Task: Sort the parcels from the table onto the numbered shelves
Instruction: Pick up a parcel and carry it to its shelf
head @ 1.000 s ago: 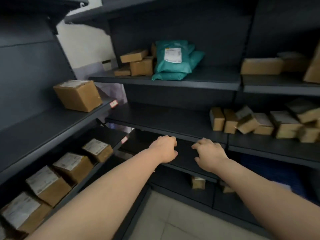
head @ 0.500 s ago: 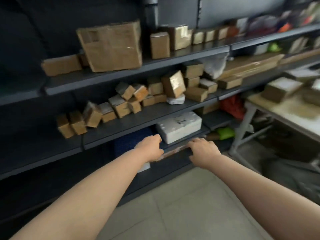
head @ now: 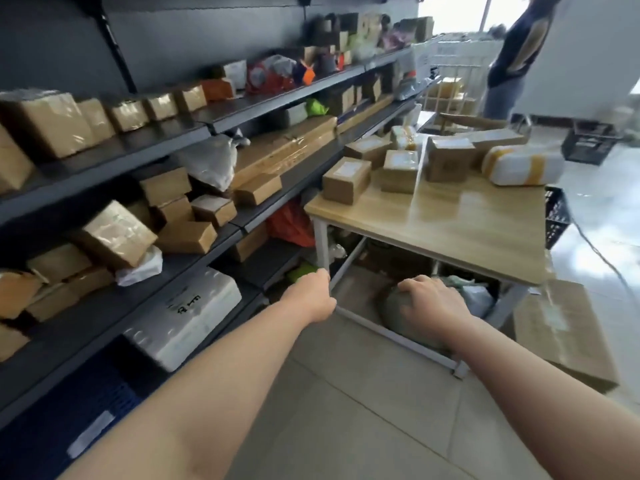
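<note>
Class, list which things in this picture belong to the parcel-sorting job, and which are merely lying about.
Belong to the job: brown boxes, white yellow-taped parcel, wooden table, dark shelves, left hand, right hand.

Lying about: floor carton, black crate, bags under the table.

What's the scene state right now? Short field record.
left hand: empty, held out low before the table leg
right hand: empty, held out low
table: ahead right, near end bare
parcels: brown boxes and a white bundle at the table's far end
shelves: on the left, stocked with parcels
other person: standing beyond the table
</note>
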`<action>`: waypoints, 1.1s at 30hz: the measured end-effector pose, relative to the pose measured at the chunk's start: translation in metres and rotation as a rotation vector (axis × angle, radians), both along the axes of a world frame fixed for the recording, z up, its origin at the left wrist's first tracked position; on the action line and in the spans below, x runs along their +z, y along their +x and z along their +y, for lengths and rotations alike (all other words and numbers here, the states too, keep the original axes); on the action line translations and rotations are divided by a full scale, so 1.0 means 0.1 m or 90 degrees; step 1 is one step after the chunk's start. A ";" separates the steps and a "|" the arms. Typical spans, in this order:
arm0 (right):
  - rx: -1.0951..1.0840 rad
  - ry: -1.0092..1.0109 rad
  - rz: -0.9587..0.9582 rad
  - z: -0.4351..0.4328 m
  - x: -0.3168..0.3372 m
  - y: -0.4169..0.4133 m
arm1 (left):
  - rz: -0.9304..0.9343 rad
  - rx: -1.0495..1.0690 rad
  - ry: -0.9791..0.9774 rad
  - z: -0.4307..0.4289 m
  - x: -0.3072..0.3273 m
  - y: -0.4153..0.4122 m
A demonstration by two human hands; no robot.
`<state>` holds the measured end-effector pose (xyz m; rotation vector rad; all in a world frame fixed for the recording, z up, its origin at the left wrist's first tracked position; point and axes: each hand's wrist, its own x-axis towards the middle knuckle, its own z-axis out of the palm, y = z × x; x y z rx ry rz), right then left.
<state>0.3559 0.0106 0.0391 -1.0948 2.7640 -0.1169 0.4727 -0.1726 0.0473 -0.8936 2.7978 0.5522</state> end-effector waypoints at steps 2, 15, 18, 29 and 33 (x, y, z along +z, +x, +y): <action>-0.030 0.000 -0.013 0.03 -0.04 -0.22 | 0.000 -0.034 -0.005 -0.02 -0.02 -0.33; -0.121 -0.060 -0.049 -1.40 -0.20 -1.64 | -0.005 -0.103 0.008 -1.50 -0.06 -2.07; -0.147 -0.093 -0.053 -1.71 -0.23 -1.93 | 0.017 -0.103 0.006 -1.89 -0.06 -2.40; -0.186 -0.066 -0.100 -2.30 -0.43 -3.00 | 0.000 -0.073 0.053 -2.63 -0.31 -3.32; -0.154 -0.088 -0.111 -2.69 -0.50 -3.57 | 0.010 -0.040 0.042 -2.87 -0.34 -3.80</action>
